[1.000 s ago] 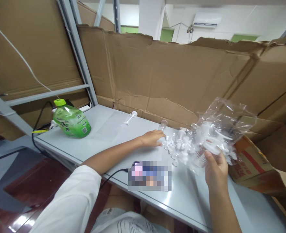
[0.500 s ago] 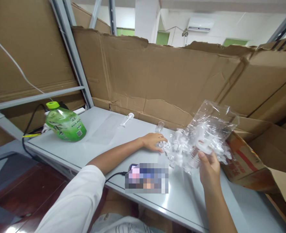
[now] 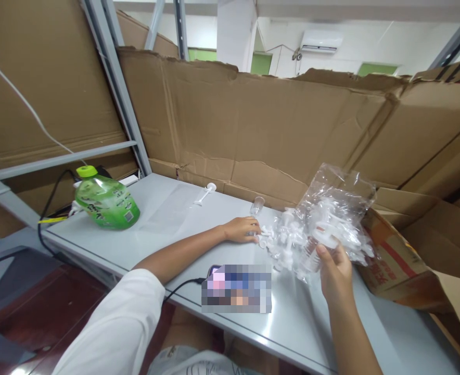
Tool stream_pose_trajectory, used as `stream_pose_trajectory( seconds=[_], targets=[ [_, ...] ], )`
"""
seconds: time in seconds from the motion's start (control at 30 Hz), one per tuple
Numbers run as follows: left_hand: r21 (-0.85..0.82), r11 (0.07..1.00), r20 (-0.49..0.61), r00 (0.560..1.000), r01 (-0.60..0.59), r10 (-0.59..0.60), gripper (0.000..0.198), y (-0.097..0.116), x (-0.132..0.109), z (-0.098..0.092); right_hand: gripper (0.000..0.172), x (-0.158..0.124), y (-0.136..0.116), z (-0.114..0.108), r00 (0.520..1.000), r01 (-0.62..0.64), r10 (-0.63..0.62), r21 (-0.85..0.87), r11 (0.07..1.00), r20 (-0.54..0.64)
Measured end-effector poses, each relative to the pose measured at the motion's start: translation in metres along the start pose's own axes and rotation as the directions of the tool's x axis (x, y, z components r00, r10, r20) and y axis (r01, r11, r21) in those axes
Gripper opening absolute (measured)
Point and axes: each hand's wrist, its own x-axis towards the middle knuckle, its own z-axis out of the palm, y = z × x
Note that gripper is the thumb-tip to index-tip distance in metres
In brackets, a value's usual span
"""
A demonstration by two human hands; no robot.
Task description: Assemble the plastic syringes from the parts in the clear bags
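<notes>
My left hand [image 3: 242,229] rests on the table with its fingers curled at the left edge of a heap of small white plastic parts [image 3: 267,238]. A small pale piece shows at its fingertips, partly hidden by them. Raised over the right side of the heap, my right hand [image 3: 336,268] grips a clear ridged plastic cup [image 3: 311,254] with a white ring-shaped piece [image 3: 326,237] at its top. Just behind it lies a clear plastic bag [image 3: 339,200] with white plastic parts in it. Another clear ridged cup [image 3: 257,205] lies behind my left hand.
On the grey table [image 3: 167,250] stand a green bottle [image 3: 107,200] and a white rod with a disc end [image 3: 205,194]. A clear flat sheet [image 3: 167,211] lies between them. A blurred-out device [image 3: 237,289] with a cable is in front. Cardboard [image 3: 233,120] walls the back; an open carton [image 3: 394,255] is right.
My left hand has drawn slightly left, away from the heap, its fingers more curled. My right hand holds the cup in nearly the same place.
</notes>
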Motion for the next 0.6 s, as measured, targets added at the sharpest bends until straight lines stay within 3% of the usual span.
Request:
stream_pose_trajectory(
  seconds=[0.27, 0.43, 0.6],
  targets=[
    [-0.034, 0.999, 0.047, 0.999, 0.022, -0.021, 0.050, 0.0083, 0.0058, -0.0065, 0.046, -0.0007, -0.0012, 0.0028, 1.000, -0.004, 0.004, -0.004, 1.000, -0.014],
    [-0.026, 1.000, 0.047, 0.999, -0.003, 0.004, 0.030, 0.0101, 0.0065, -0.0009, 0.050, -0.0002, 0.0016, 0.0016, 0.999, -0.032, 0.032, -0.005, 0.999, -0.003],
    [-0.041, 0.999, -0.001, 1.000, 0.004, -0.004, 0.026, 0.0080, 0.0026, 0.0014, 0.050, -0.0004, 0.0033, 0.0011, 0.999, -0.047, 0.047, 0.019, 0.999, 0.005]
  ],
)
